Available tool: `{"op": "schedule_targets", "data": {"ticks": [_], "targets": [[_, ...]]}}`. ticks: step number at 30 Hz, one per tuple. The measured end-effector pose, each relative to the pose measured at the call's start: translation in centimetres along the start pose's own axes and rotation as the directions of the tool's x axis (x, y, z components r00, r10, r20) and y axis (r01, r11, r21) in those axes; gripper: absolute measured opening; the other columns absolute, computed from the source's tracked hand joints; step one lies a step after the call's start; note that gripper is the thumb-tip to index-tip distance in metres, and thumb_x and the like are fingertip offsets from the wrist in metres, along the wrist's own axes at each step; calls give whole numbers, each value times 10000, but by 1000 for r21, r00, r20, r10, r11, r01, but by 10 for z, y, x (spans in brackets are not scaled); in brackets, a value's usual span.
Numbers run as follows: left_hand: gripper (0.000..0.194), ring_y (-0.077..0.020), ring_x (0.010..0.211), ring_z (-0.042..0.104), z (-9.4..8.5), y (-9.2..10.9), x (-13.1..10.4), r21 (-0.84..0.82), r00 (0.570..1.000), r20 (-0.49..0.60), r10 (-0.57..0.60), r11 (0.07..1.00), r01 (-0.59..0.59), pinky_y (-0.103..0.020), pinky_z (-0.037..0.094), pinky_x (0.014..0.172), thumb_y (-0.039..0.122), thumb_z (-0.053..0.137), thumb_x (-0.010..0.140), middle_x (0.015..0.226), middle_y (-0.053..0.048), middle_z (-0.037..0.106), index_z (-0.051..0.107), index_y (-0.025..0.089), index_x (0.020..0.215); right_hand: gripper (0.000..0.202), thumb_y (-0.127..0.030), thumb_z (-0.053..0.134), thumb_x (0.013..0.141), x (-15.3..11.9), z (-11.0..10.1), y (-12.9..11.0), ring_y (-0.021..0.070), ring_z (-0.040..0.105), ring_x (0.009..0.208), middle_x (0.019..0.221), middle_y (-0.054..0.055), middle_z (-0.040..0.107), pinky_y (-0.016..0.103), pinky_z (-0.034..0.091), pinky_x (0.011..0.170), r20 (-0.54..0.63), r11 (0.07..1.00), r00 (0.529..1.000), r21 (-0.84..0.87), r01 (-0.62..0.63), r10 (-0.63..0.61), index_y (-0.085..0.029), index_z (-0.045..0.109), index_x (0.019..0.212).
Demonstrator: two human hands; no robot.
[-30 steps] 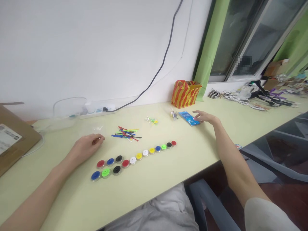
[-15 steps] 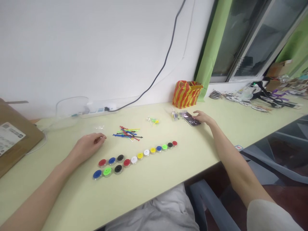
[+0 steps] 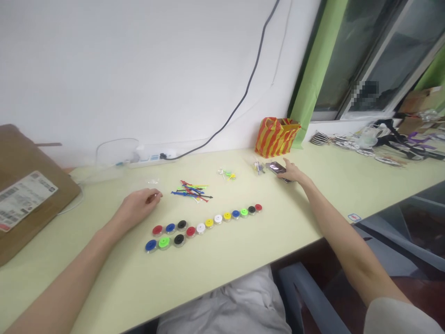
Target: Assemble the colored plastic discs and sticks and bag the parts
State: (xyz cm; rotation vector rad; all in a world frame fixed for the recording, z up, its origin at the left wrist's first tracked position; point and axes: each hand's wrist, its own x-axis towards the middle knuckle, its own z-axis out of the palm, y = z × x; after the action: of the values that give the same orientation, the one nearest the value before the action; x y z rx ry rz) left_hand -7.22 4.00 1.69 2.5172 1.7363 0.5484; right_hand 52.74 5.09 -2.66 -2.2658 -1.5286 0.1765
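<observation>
My left hand (image 3: 142,204) rests on the table with its fingers curled and their tips together; anything between them is too small to make out. Just right of it lies a loose pile of coloured plastic arrow-shaped sticks (image 3: 192,191). My right hand (image 3: 295,172) reaches far across the table to a phone (image 3: 276,168) lying face up. The thumb is over the phone's right part, and the index finger stretches out apart from it. In front of me, coloured discs (image 3: 209,223) in clear round cases form one long row, with a short second row behind its left end.
Small coloured pieces (image 3: 227,174) and a clear bag of parts (image 3: 258,167) lie towards the back. A striped bag (image 3: 277,138) stands by the wall, near a power strip (image 3: 153,156). A cardboard box (image 3: 28,195) is at left, with several assorted parts (image 3: 368,144) at far right.
The view has turned slightly left, so everything sits further right. My left hand keeps its place beside the sticks. My right hand stays at the phone, whose screen now shows a bright reflection.
</observation>
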Motion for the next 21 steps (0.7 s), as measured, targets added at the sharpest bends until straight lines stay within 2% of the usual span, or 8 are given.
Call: {"op": "schedule_targets", "data": {"ticks": [5,9,12,15,17,18,21], "targets": [[401,-222,730,611,0,0,-1,6,999,25,33,999,-34,-309,429,701,475,389,902,792,-58,691,688,207,920,1022,-460,793,703,4,2,12,395,537,1264,1359,212,548,494,443,1031,11,1000,1000,10,-3,3,-217,283,1555],[403,-219,723,604,2,-1,-2,23,998,23,50,998,-51,-306,417,694,462,376,926,764,-53,674,684,203,931,978,-528,756,744,3,4,13,416,500,1294,1387,219,525,538,419,1040,0,1000,1000,-9,-5,5,-225,291,1550],[402,-220,727,613,4,-2,-2,27,998,16,65,998,-65,-306,416,692,460,375,936,778,-59,677,684,202,928,936,-580,709,782,-3,3,4,455,444,1319,1398,246,500,596,388,1037,-61,1000,998,-27,-4,3,-206,309,1542],[389,-217,725,613,6,-3,-2,20,997,9,74,997,-74,-308,415,688,442,380,937,785,-61,678,687,203,920,728,-541,606,879,-14,5,-22,429,430,1315,1391,220,508,593,372,1049,-166,994,980,7,113,-110,-222,390,1497],[379,-216,738,614,8,-2,-2,12,996,12,87,996,-87,-306,417,695,428,388,934,802,-62,680,691,200,921,541,-443,534,939,-24,10,-49,388,446,1297,1375,185,530,549,381,1057,-211,959,940,44,282,-267,-235,479,1435],[378,-216,747,615,8,-1,-2,10,996,15,91,996,-91,-305,419,700,423,389,934,811,-64,681,692,198,926,486,-398,520,950,-29,13,-64,374,456,1285,1367,174,539,531,387,1053,-220,923,906,55,381,-361,-237,515,1409],[382,-218,784,619,10,5,-2,0,995,20,96,995,-96,-306,421,716,411,383,944,844,-71,685,696,193,966,385,-298,524,950,-43,24,-107,356,480,1250,1316,139,582,513,389,1037,-175,774,770,58,630,-614,-250,605,1324]]}}
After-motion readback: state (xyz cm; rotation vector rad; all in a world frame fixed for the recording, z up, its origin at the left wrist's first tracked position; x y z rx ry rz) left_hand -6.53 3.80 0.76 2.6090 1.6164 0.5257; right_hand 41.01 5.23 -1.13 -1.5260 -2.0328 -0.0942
